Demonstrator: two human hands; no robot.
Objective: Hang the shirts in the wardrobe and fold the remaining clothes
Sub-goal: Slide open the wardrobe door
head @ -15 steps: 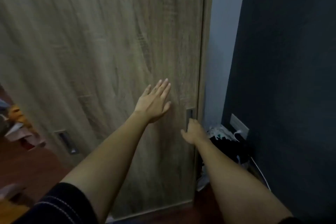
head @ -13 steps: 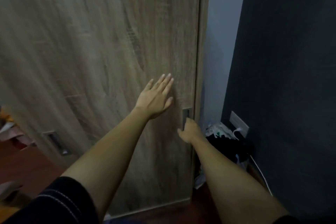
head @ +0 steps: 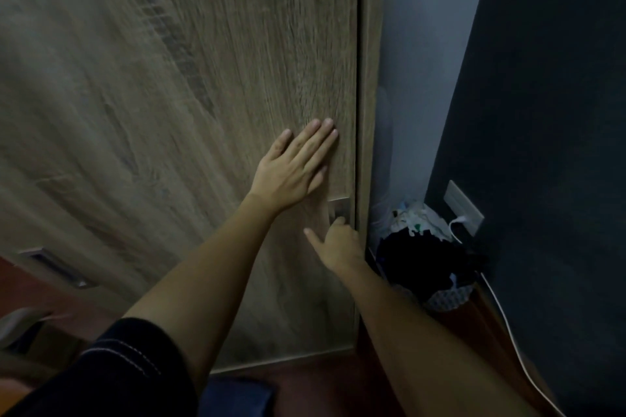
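Oak-grain laminate fills the head view: the wardrobe door [head: 203, 112] stands right in front of the person, its right edge tight against the frame [head: 367, 78]. The left grip [head: 294, 169] lies flat on the panel, fingers straight and together, holding nothing. Just below it, the right grip [head: 335, 242] reaches the recessed handle [head: 339, 205] at the door's edge. Its fingers look curled into the pull with the thumb stuck out to the left, though the tips are hidden.

No shirts show. A heap of clothes [head: 426, 257] sits on the floor in the corner beside the wardrobe, near a wall socket [head: 464, 208] and its white cable [head: 508, 332].

I'd say the step in hand is sliding this door along its track. To do it well, let the hooked fingers do the sideways work. The flat palm should push along the panel rather than into it, so the door doesn't bind. Mind the fingers at the frame.
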